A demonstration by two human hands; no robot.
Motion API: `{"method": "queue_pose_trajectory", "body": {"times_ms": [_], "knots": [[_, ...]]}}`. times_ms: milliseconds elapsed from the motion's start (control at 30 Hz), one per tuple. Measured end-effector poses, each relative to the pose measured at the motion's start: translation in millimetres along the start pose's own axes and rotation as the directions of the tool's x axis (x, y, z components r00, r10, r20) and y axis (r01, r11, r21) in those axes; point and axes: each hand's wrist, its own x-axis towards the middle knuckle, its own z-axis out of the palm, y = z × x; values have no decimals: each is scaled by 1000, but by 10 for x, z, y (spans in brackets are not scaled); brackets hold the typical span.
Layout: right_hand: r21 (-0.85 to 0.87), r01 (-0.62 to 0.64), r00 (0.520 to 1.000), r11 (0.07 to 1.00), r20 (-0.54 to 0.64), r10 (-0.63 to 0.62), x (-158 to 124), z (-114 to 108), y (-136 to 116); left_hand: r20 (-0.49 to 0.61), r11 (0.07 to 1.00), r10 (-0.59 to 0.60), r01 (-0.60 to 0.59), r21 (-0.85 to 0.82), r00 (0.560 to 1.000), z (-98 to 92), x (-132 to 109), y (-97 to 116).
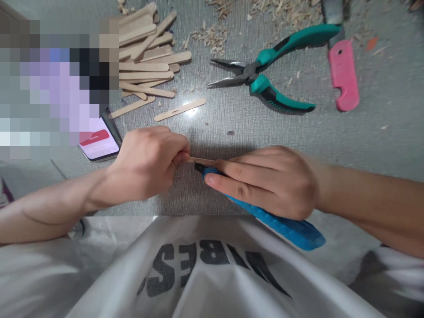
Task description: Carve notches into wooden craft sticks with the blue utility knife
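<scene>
Between my hands a thin wooden craft stick (202,160) is held edge-on. My left hand (150,161) pinches its left end with closed fingers. My right hand (271,181) is wrapped round a blue-handled tool (291,232) with a short black tip; its exact kind is hidden by my fingers. That tip lies right by the stick, and my right fingertips reach the stick's right end. Beyond my hands, a single loose craft stick (180,109) with a mark along its middle lies on the grey table (185,194).
A pile of craft sticks (149,66) lies at the upper left, beside a phone (102,145) partly blurred out. Open needle-nose pliers (251,73) with teal grips and a pink-handled tool (344,75) lie further back. Wood shavings (281,13) are scattered there.
</scene>
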Motion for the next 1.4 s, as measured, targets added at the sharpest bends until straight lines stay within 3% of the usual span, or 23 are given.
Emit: {"method": "queue_pose_trajectory", "body": {"times_ms": [267,400,600,800,1000,1200,1400], "knots": [[-6,18,999,1000,27,-18,-12,-10,18,41,1000,-8,8,13,999,-28,8,23],[35,8,1000,999,28,-9,-34,-13,43,25,1000,-2,2,-6,1000,-21,2,11],[82,50,997,995,-66,-44,-33,11,65,-21,998,27,-28,-50,999,-2,-16,-16],[64,-9,998,998,-57,12,-82,39,-11,-37,998,25,-27,-51,999,-4,-22,-12],[99,76,969,992,-242,-50,-133,75,-61,-56,1000,4,-5,-28,998,9,-26,-13],[64,-23,998,998,-54,27,-78,98,26,-94,999,20,-23,-25,995,33,-25,-16],[55,66,994,996,-88,-61,-34,96,79,-66,1000,7,-8,-13,998,38,-20,-5]]}}
